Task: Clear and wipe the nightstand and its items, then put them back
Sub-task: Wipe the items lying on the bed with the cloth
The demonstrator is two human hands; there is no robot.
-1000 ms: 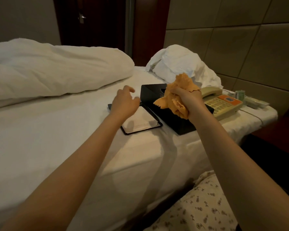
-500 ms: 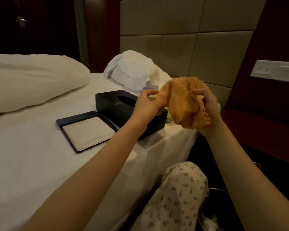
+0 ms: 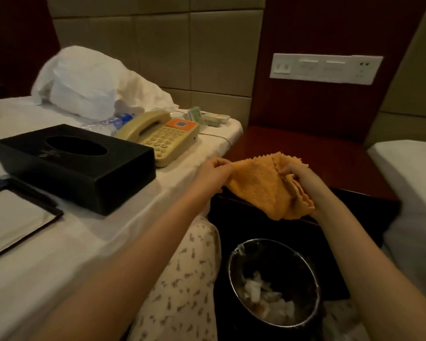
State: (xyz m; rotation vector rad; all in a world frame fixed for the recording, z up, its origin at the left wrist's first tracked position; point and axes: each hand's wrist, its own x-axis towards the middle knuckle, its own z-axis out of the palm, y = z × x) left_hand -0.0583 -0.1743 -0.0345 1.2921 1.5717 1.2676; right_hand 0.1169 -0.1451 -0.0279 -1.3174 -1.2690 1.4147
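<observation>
Clearing looks done to me, with wiping and putting back left: the tissue box (image 3: pixel 71 166) and telephone (image 3: pixel 162 136) lie on the bed (image 3: pixel 59 254) beside the desk (image 3: pixel 305 153), while my left hand (image 3: pixel 212 173) and right hand (image 3: pixel 303 178) both pinch the orange cloth (image 3: pixel 263 185) at its front.

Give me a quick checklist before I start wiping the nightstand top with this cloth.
1. Grip on the orange scalloped-edge cloth by left hand and right hand: ok.
2. Cloth folded into a flat pad: not ok, bunched.
3. The black rectangular tissue box on the white bedsheet: ok.
4. The beige push-button telephone on the bedsheet: ok.
5. The reddish-brown wooden nightstand top in front of the hands: ok.
6. Cloth dampness: cannot tell.
</observation>
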